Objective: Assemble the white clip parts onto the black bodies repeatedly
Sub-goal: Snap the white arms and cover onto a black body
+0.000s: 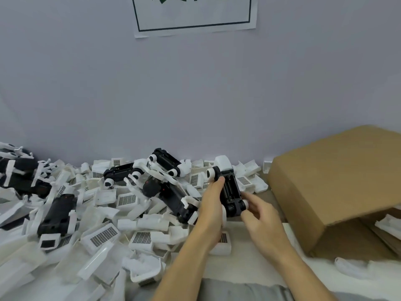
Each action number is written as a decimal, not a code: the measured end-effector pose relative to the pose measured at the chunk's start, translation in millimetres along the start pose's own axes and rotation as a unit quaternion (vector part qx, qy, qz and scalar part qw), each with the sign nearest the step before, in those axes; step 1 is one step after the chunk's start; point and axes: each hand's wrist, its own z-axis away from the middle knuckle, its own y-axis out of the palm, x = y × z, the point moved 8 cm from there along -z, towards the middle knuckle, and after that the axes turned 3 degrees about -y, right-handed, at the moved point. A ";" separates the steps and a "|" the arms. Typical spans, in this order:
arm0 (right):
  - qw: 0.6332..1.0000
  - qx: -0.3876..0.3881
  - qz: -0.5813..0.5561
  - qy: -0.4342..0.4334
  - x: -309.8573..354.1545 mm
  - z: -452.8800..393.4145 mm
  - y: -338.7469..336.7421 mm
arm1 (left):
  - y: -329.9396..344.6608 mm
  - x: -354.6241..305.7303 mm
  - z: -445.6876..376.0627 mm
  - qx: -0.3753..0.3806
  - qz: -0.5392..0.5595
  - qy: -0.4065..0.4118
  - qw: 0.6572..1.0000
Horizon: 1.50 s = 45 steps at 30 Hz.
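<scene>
A black body [230,190] with white round caps and a white clip part [223,162] at its far end is held up above the table. My left hand [211,205] grips it along its left side, thumb on top. Fingers of my right hand [259,213] curl round its near right end by a white cap. Several other black bodies [171,196] with white arms lie in the heap to the left. Loose white clip parts [102,234] cover the table.
An open brown cardboard box [325,187] lies on its side at the right, with white parts [388,224] inside. A grey wall with a paper sign [195,16] rises right behind the heap. More black bodies [19,172] are stacked at the far left.
</scene>
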 end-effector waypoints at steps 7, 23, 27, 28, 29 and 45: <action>0.999 0.010 0.041 -0.020 0.9 -3.5 16.4 | 2.3 -3.0 -3.7 0.035 -0.008 0.066 0.997; 0.985 -0.087 0.146 -0.010 -1.7 -5.8 -6.0 | 17.0 -4.6 -5.5 0.086 -0.069 0.131 0.985; 0.992 -0.077 0.099 0.001 -7.6 -5.7 -3.9 | 13.6 -3.6 -7.1 0.067 -0.081 0.136 0.985; 0.994 -0.066 0.091 0.006 -9.4 -5.6 -2.5 | 13.5 -3.5 -7.3 0.063 -0.088 0.137 0.985; 0.995 -0.056 0.082 0.009 -11.2 -6.0 -1.1 | 14.0 -3.2 -7.6 0.059 -0.094 0.137 0.984; 0.973 -0.198 -0.114 0.039 -15.4 -9.1 -31.8 | 37.2 3.1 0.1 0.136 -0.309 0.205 0.919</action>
